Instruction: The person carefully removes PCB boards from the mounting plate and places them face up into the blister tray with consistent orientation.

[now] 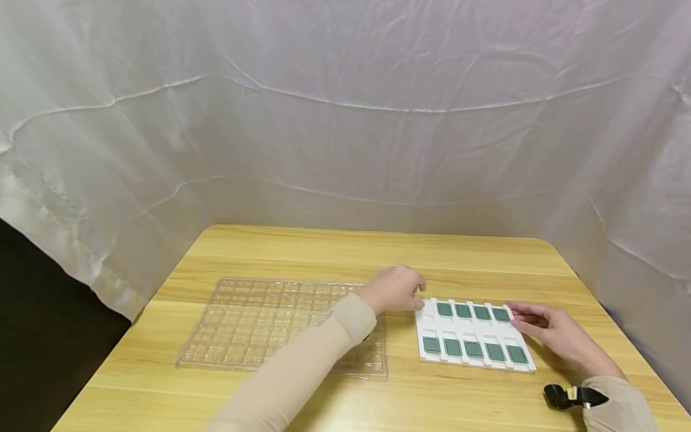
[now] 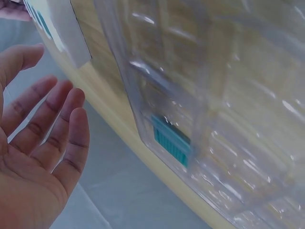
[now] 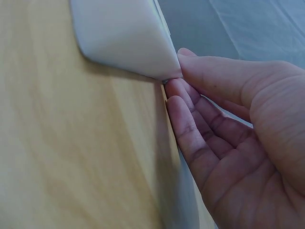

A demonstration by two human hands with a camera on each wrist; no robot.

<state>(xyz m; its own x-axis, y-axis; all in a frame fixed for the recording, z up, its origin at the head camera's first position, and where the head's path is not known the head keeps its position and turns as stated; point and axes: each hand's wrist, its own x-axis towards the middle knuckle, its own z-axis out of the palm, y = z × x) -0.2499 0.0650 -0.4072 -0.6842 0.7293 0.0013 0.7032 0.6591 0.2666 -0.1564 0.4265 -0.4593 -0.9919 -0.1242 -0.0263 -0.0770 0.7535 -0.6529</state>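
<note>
A white tray [image 1: 445,327] lies on the right half of the table. Several dark green square chips [image 1: 472,349] sit in its front and back rows; the back row's leftmost slot holds none. At the tray's far right corner, my right hand [image 1: 558,336] pinches the edge between thumb and fingers, shown close in the right wrist view on the white side wall [image 3: 128,38]. My left hand [image 1: 394,288] hovers by the far left corner, its fingers [image 2: 71,143] loosely bent and apart in the left wrist view, with nothing between them.
Left of the white tray lies a clear plastic tray [image 1: 248,324] with many compartments, partly under my left forearm. One teal piece [image 2: 170,143] sits in its corner compartment. A black strap device [image 1: 574,397] is on my right wrist. Pale curtains [image 1: 345,150] surround the wooden table [image 1: 324,240].
</note>
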